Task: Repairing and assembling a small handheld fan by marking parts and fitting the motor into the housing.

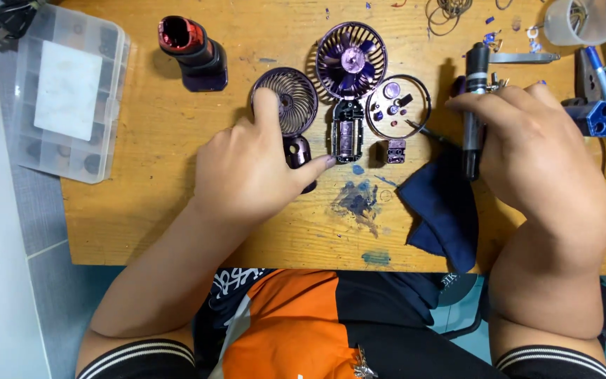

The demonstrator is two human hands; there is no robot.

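A small purple hand fan lies taken apart on the wooden table (177, 203). My left hand (250, 165) rests on the back shell with its round grille (287, 98), thumb and finger pinching the handle part. Beside it lies the open fan body with blades (351, 63) and bare handle (347, 133). My right hand (534, 140) grips a dark screwdriver (475, 105), whose thin tip reaches a clear ring (398, 107) holding small parts. A small purple block (395, 151) sits below the ring.
A clear plastic parts box (68, 91) lies at the left table edge. A red and black cylinder piece (191, 49) stands at the back. A dark blue cloth (443, 207) lies near the front. Tools, pliers and a plastic cup (583, 21) crowd the right side.
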